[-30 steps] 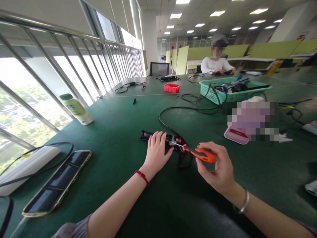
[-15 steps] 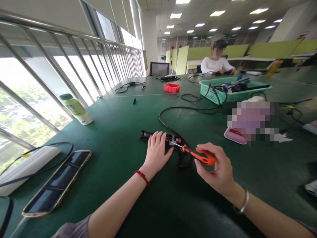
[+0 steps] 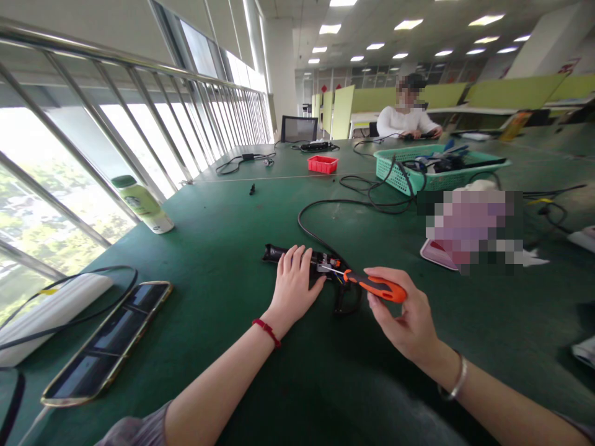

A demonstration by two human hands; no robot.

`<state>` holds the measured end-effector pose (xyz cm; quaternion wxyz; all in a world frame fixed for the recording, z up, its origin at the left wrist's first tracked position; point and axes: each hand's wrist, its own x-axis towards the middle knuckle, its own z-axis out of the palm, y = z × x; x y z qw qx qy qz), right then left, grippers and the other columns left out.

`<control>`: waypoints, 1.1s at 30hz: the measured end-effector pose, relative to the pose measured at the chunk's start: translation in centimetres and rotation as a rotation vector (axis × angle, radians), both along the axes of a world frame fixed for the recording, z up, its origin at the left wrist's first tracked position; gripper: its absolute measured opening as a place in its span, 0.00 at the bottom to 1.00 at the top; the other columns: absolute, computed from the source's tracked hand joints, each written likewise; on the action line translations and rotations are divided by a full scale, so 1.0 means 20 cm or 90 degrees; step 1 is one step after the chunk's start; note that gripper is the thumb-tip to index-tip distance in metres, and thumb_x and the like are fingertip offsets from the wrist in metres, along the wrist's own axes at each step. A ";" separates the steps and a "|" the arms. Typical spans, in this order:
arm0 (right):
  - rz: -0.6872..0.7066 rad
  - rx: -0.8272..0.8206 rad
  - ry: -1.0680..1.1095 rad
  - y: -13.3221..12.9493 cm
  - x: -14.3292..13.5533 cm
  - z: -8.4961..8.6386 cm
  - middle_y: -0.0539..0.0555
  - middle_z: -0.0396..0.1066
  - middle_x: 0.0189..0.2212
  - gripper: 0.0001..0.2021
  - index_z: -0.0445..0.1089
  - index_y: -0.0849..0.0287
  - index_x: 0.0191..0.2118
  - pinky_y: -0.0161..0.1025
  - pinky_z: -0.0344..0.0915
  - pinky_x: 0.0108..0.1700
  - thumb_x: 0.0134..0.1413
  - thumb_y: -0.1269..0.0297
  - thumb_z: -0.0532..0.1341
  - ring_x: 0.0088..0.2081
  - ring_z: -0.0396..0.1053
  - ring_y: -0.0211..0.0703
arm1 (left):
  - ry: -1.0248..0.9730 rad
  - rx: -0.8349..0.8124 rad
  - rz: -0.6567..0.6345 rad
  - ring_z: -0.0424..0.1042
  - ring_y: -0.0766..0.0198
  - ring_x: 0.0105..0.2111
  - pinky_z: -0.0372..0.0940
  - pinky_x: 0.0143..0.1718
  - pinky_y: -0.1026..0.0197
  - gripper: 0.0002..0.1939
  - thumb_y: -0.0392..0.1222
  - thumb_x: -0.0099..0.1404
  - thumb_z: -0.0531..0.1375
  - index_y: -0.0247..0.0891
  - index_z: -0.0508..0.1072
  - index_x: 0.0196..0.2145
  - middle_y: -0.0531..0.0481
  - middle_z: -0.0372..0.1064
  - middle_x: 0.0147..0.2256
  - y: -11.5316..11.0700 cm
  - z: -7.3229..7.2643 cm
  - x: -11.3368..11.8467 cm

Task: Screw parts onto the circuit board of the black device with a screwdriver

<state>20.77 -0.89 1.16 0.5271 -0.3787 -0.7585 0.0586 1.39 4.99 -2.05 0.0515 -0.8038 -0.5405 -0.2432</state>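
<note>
An opened black corded device (image 3: 274, 253) lies on the green table, its tube-shaped end to the left and its inner parts and small wires exposed at the right. My left hand (image 3: 292, 279) rests over its body, fingers on the far side and thumb on the near side, holding it down. In my right hand (image 3: 411, 316) is an orange-and-black screwdriver (image 3: 379, 287), pinched by the handle between thumb and fingers. The thin metal shaft points left, with its tip at the exposed parts. My left palm covers the middle of the device.
A green basket (image 3: 441, 179) of parts and a red tray (image 3: 322, 164) stand farther back. Black cable (image 3: 320, 201) winds across the table. A phone (image 3: 109, 341) and a bottle (image 3: 143, 203) are at left, a pink blurred item (image 3: 469, 226) at right. Another person (image 3: 402, 121) sits opposite.
My right hand and the screwdriver handle have shifted slightly, the handle's end now a little higher and farther right. My left hand and the device look unmoved.
</note>
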 end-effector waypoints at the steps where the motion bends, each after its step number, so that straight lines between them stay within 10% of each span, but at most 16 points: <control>1: -0.006 -0.014 0.004 0.00 0.00 0.00 0.52 0.68 0.32 0.14 0.61 0.56 0.45 0.36 0.66 0.28 0.51 0.72 0.56 0.28 0.69 0.39 | 0.001 0.000 0.000 0.51 0.48 0.59 0.49 0.58 0.44 0.27 0.47 0.62 0.54 0.31 0.57 0.55 0.36 0.57 0.55 0.00 0.00 0.00; 33: -0.013 0.004 -0.002 0.00 0.00 -0.01 0.50 0.69 0.30 0.13 0.62 0.56 0.43 0.33 0.69 0.29 0.50 0.71 0.58 0.28 0.71 0.38 | -0.008 0.001 -0.001 0.52 0.47 0.58 0.50 0.57 0.42 0.26 0.47 0.62 0.54 0.33 0.57 0.55 0.36 0.58 0.55 0.00 0.01 0.00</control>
